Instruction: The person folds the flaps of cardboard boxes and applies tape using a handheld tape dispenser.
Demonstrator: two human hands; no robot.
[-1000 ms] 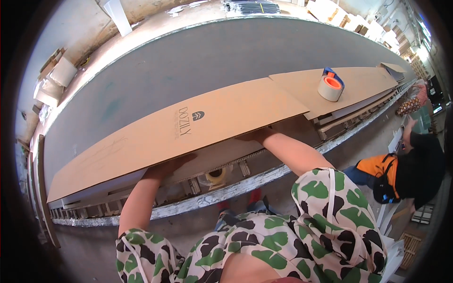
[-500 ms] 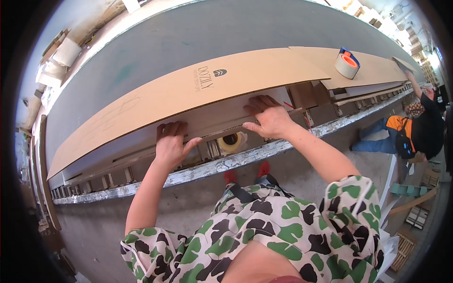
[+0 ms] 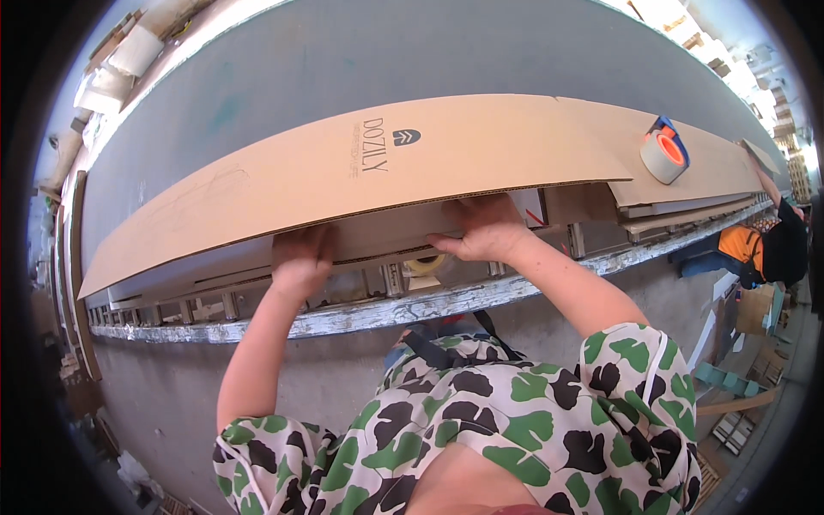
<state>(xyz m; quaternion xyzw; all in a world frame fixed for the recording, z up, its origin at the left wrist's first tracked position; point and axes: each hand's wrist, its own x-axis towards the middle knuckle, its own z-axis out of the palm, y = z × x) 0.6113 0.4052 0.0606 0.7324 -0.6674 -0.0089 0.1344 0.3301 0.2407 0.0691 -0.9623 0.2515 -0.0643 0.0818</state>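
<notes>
A long flat brown cardboard sheet lies across the grey table, its near edge overhanging. Under that edge is a smaller cardboard flap. My left hand presses on the flap's left end, fingers tucked beneath the big sheet. My right hand grips the flap's right end, fingertips hidden under the sheet. A roll of tape sits below, between my hands.
A tape dispenser with an orange core rests on the cardboard at the right. A worn metal rail edges the table. Another person in orange and black crouches at the far right. Stacked boxes stand at the back left.
Both hands have slid further under the big sheet's edge, holding the smaller flap. The view has tilted down a little, so the sheet sits lower in the picture.
</notes>
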